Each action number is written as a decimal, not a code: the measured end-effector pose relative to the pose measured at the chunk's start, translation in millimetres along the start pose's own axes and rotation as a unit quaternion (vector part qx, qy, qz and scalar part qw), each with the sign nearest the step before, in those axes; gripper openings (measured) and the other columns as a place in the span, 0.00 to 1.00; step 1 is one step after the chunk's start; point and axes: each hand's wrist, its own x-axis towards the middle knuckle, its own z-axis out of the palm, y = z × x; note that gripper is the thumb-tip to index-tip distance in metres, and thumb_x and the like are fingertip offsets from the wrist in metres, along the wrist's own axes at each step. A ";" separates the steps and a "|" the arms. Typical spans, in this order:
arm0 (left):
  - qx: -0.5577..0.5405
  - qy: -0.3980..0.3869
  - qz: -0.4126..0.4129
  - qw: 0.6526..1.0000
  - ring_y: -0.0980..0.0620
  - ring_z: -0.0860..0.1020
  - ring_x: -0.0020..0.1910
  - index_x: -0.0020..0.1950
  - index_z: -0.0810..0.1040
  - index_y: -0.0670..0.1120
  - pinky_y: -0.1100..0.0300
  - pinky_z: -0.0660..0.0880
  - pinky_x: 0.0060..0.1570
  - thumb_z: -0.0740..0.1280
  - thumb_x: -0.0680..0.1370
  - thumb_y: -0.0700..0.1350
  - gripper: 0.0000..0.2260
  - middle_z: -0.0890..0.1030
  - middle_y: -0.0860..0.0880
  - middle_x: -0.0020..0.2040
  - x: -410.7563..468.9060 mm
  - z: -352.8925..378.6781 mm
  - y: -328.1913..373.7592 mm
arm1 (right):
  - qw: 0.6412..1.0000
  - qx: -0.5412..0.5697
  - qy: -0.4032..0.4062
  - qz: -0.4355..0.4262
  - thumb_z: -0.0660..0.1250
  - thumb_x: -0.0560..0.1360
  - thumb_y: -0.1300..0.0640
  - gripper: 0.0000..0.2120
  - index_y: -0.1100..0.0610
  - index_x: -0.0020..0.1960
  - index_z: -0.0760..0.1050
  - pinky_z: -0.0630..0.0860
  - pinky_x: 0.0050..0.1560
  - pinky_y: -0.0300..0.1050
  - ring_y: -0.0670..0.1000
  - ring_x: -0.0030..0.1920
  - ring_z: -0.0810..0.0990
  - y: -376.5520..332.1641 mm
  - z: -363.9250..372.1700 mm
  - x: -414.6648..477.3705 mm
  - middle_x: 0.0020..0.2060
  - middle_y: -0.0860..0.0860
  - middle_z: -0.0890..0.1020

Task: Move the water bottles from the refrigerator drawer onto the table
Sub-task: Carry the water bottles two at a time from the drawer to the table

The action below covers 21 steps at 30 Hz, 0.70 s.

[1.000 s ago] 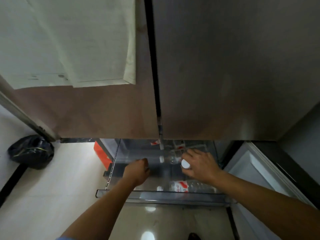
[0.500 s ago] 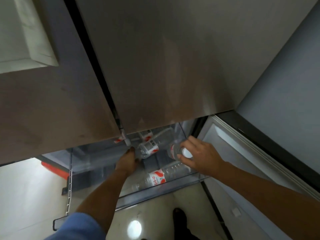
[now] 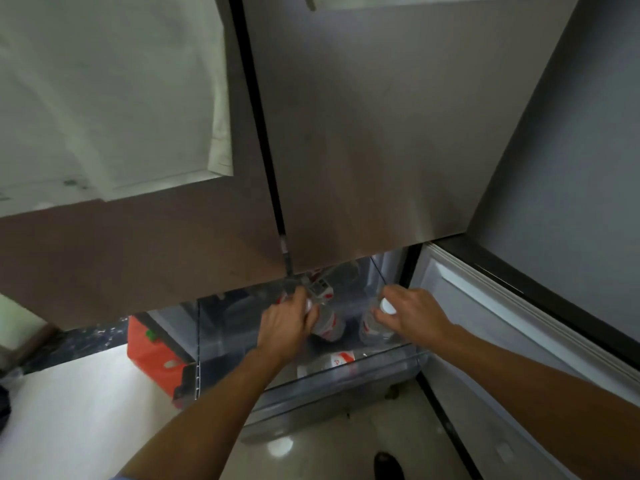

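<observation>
Head view looked down past the closed upper refrigerator doors [image 3: 363, 133] into the pulled-out clear drawer [image 3: 346, 388]. The step in hand was the pick-up: both hands were down in the drawer, each on a bottle. The left hand [image 3: 289, 327] was curled round the neck of one bottle [image 3: 327, 323], its white cap showing by the fingers. The right hand [image 3: 414, 317] pinched the capped top of a second bottle [image 3: 370, 329] near the drawer's right wall. Both bottles were inside the drawer and did not look lifted clear yet.

Four water bottles could be counted: the two gripped, a third bottle [image 3: 334, 361] lying on its side along the front wall, and a fourth bottle [image 3: 320, 289] at the back, half hidden under the door edge. More might lie out of sight there. One orange box [image 3: 149, 355] sat on the floor left of the drawer. No counter was in view.

By my judgement, the next move called for raising both bottles up over the front wall, clear of the door's lower edge, then turning to find the counter. A hold by the cap alone could slip if the bottles were damp.
</observation>
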 end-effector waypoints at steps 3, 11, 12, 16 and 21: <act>0.048 0.020 0.018 0.998 0.40 0.80 0.43 0.54 0.68 0.46 0.52 0.71 0.39 0.57 0.80 0.56 0.14 0.81 0.44 0.48 -18.5 -15.2 -8.8 | 1.000 0.007 0.025 -0.008 0.67 0.73 0.48 0.12 0.57 0.42 0.74 0.66 0.29 0.38 0.49 0.26 0.73 -13.5 -9.3 -2.1 0.31 0.52 0.78; 0.100 0.107 -0.021 0.989 0.43 0.80 0.39 0.53 0.68 0.47 0.49 0.78 0.40 0.44 0.75 0.66 0.26 0.81 0.46 0.45 -84.6 -79.2 -13.3 | 0.993 0.043 0.074 -0.080 0.62 0.72 0.43 0.16 0.56 0.39 0.73 0.68 0.25 0.43 0.55 0.26 0.74 -57.8 -42.9 24.6 0.30 0.51 0.77; 0.096 0.119 -0.032 0.988 0.45 0.81 0.40 0.53 0.68 0.48 0.49 0.78 0.42 0.47 0.77 0.65 0.23 0.81 0.46 0.47 -94.4 -90.7 -9.0 | 0.991 0.053 0.075 -0.096 0.61 0.72 0.43 0.16 0.56 0.39 0.73 0.69 0.25 0.44 0.55 0.26 0.75 -65.6 -47.7 28.1 0.30 0.51 0.77; 0.148 0.211 -0.082 0.963 0.48 0.80 0.34 0.49 0.70 0.48 0.56 0.75 0.33 0.55 0.80 0.59 0.15 0.81 0.47 0.40 -141.4 -133.6 12.1 | 0.978 0.083 0.086 -0.173 0.61 0.73 0.42 0.16 0.55 0.39 0.73 0.72 0.24 0.46 0.53 0.26 0.74 -102.7 -71.0 34.1 0.31 0.50 0.77; 0.195 0.329 -0.129 0.915 0.40 0.77 0.26 0.42 0.72 0.45 0.59 0.66 0.27 0.58 0.76 0.58 0.17 0.79 0.44 0.29 -219.5 -169.9 34.9 | 0.957 0.102 0.096 -0.256 0.60 0.73 0.42 0.17 0.55 0.39 0.73 0.67 0.27 0.40 0.53 0.25 0.74 -160.2 -97.8 18.0 0.30 0.49 0.78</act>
